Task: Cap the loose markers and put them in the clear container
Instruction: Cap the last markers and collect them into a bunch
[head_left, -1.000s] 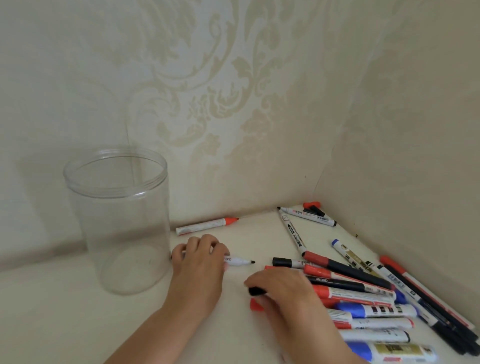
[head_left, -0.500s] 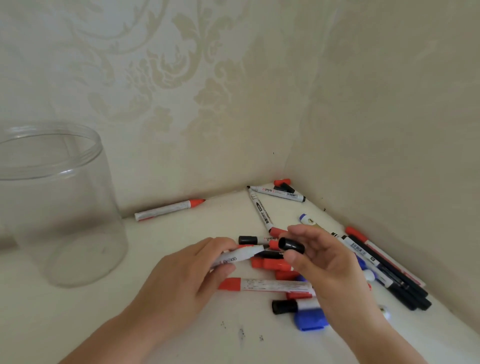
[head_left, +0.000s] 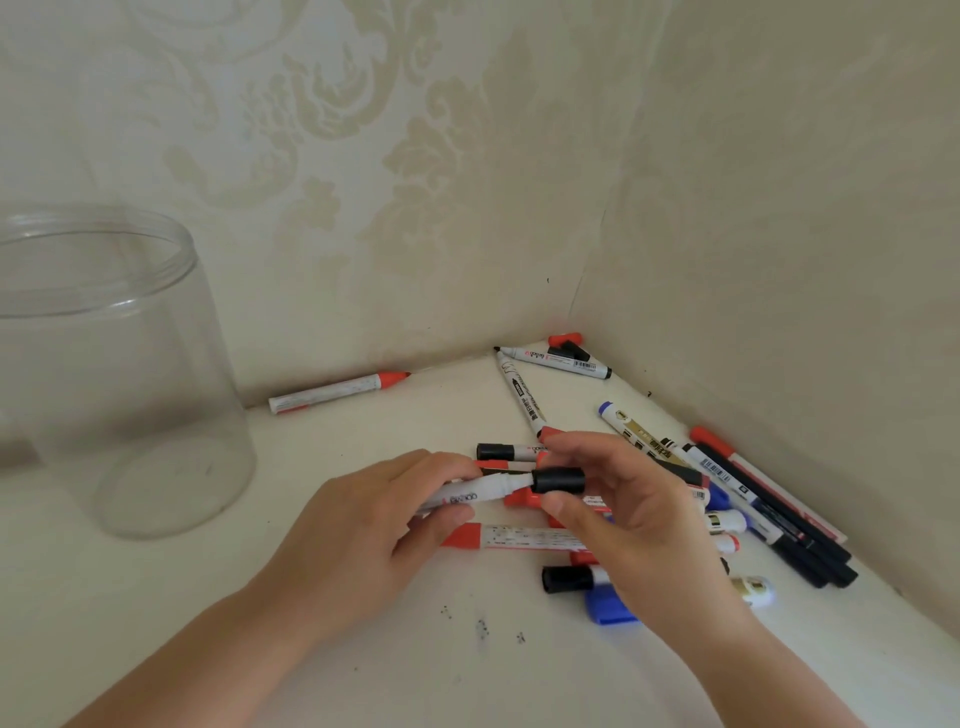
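My left hand (head_left: 363, 525) grips a white marker (head_left: 467, 496) by its barrel, tip pointing right. My right hand (head_left: 623, 509) pinches a black cap (head_left: 558, 480) whose mouth sits right at the marker's tip. Both are held just above a pile of markers (head_left: 691, 483) and loose caps in the table's corner. The clear container (head_left: 104, 364) stands upright and empty at the left, well apart from my hands.
An uncapped red marker (head_left: 337, 391) lies alone along the back wall. Two markers (head_left: 556, 359) and loose red and black caps lie in the far corner. A loose blue cap (head_left: 608, 608) lies by my right wrist. Walls close the back and right sides.
My left hand lifted the white marker off the table and my right hand picked up a black cap; the cap has now come against the marker's tip.
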